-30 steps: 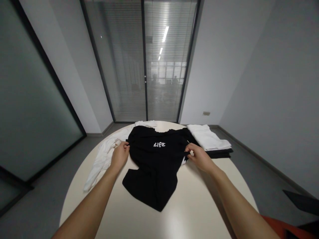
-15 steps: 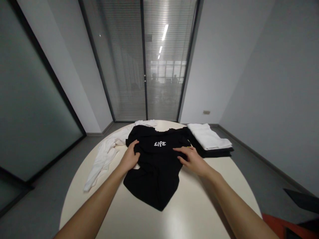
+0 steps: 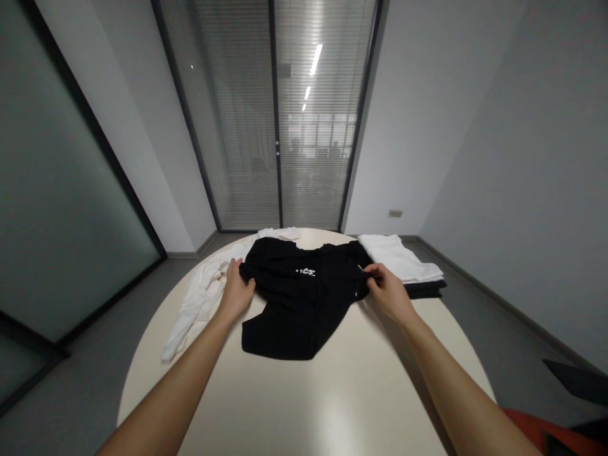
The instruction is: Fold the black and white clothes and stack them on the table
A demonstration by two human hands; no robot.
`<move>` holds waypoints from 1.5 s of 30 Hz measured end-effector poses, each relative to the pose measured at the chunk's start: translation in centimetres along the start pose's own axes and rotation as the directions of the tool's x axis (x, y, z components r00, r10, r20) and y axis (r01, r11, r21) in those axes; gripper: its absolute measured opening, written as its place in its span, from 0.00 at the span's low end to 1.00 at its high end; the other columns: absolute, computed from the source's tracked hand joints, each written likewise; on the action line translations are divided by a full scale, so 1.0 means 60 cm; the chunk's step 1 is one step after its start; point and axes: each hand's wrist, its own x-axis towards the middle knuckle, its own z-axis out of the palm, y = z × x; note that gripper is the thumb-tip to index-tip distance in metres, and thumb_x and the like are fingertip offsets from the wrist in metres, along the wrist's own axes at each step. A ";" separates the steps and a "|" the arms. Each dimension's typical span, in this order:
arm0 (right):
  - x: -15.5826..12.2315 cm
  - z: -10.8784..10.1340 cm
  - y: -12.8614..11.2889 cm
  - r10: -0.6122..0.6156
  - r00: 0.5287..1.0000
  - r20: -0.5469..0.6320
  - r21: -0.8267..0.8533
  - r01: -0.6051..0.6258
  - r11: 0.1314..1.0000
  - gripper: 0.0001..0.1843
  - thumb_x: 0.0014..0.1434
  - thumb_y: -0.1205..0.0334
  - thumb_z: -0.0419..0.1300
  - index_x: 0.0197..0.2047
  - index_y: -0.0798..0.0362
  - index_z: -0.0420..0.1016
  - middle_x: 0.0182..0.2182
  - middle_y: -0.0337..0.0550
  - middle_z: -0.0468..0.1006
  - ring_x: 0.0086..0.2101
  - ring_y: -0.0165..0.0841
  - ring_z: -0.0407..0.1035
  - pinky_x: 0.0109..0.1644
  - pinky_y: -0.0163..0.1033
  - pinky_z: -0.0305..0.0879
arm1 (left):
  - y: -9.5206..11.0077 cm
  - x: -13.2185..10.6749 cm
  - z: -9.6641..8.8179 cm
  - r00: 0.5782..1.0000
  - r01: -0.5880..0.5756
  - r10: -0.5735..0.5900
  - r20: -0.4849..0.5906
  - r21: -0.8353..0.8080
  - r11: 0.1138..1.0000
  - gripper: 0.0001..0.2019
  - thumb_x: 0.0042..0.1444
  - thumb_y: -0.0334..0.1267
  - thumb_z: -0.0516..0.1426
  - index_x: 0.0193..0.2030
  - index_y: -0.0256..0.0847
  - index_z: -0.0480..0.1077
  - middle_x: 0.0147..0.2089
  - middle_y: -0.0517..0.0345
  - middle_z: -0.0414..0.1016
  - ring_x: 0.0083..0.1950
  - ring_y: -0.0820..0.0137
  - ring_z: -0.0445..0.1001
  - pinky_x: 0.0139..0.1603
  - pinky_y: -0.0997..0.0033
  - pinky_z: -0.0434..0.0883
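A black T-shirt (image 3: 289, 304) with white lettering lies rumpled across the middle of the table, its lower part creased toward me. At its left side, my left hand (image 3: 236, 292) has thumb and fingers closed on the cloth edge near a sleeve. My right hand (image 3: 390, 294) pinches the shirt's right side, pulling the fabric out sideways. Folds hide part of the lettering. A crumpled white garment (image 3: 194, 310) lies just left of my left hand. Beyond my right hand is a folded white garment (image 3: 396, 256) stacked on folded black cloth (image 3: 425, 291).
The round pale table (image 3: 266, 405) has its curved edge on both sides. A red and black chair (image 3: 546, 434), partly out of view, stands at the lower right. Behind the table are a glass partition with blinds (image 3: 313, 177) and grey walls.
My hands have moved apart to the shirt's two sides, and the right one now pinches the cloth. The shirt's lower part has shifted up and right, and a fold covers some lettering.
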 end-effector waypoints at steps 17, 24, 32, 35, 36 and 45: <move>-0.014 -0.004 -0.042 -0.027 0.963 0.269 -0.148 0.069 0.987 0.13 0.62 0.52 0.57 0.40 0.50 0.79 0.34 0.42 0.81 0.31 0.37 0.73 0.37 0.40 0.65 | 0.105 -0.059 -0.021 0.864 -0.104 -0.130 0.487 0.424 0.899 0.30 0.58 0.40 0.58 0.67 0.38 0.57 0.38 0.51 0.79 0.41 0.58 0.79 0.37 0.67 0.67; 0.004 -0.005 -0.005 0.024 0.998 -0.054 0.114 -0.017 0.993 0.14 0.61 0.51 0.56 0.43 0.51 0.72 0.35 0.43 0.78 0.36 0.38 0.72 0.41 0.41 0.66 | 0.045 -0.005 -0.024 0.992 0.085 -0.088 0.085 0.037 0.996 0.14 0.58 0.36 0.54 0.51 0.41 0.67 0.32 0.60 0.73 0.34 0.66 0.75 0.38 0.69 0.69; 0.016 -0.021 -0.004 0.160 0.970 -0.180 0.360 -0.087 0.929 0.10 0.50 0.56 0.60 0.36 0.50 0.68 0.27 0.38 0.73 0.29 0.34 0.67 0.34 0.37 0.63 | -0.002 0.030 -0.042 0.985 0.158 -0.159 -0.072 -0.017 0.987 0.05 0.55 0.39 0.55 0.37 0.43 0.67 0.38 0.55 0.75 0.43 0.62 0.76 0.53 0.60 0.71; 0.013 -0.027 -0.017 0.135 0.986 -0.102 0.404 -0.083 0.911 0.14 0.48 0.57 0.59 0.40 0.50 0.73 0.28 0.37 0.73 0.29 0.33 0.66 0.34 0.37 0.63 | -0.001 0.025 -0.035 0.984 0.173 -0.174 -0.025 -0.036 0.984 0.07 0.54 0.40 0.57 0.38 0.42 0.68 0.38 0.54 0.77 0.44 0.61 0.77 0.53 0.58 0.73; 0.011 -0.028 -0.021 0.111 0.993 -0.041 0.400 -0.086 0.913 0.15 0.47 0.58 0.59 0.41 0.51 0.75 0.28 0.38 0.74 0.30 0.33 0.67 0.35 0.38 0.63 | 0.000 0.023 -0.032 0.984 0.178 -0.178 -0.001 -0.045 0.983 0.08 0.54 0.40 0.57 0.40 0.41 0.68 0.39 0.53 0.77 0.44 0.61 0.78 0.53 0.57 0.73; 0.010 -0.027 -0.021 0.069 0.997 0.018 0.316 -0.071 0.946 0.13 0.54 0.54 0.58 0.38 0.51 0.78 0.33 0.42 0.80 0.38 0.39 0.72 0.46 0.42 0.68 | 0.016 0.012 -0.028 0.988 0.060 -0.035 0.154 -0.166 0.984 0.25 0.46 0.23 0.54 0.52 0.41 0.71 0.56 0.51 0.78 0.60 0.63 0.74 0.66 0.60 0.67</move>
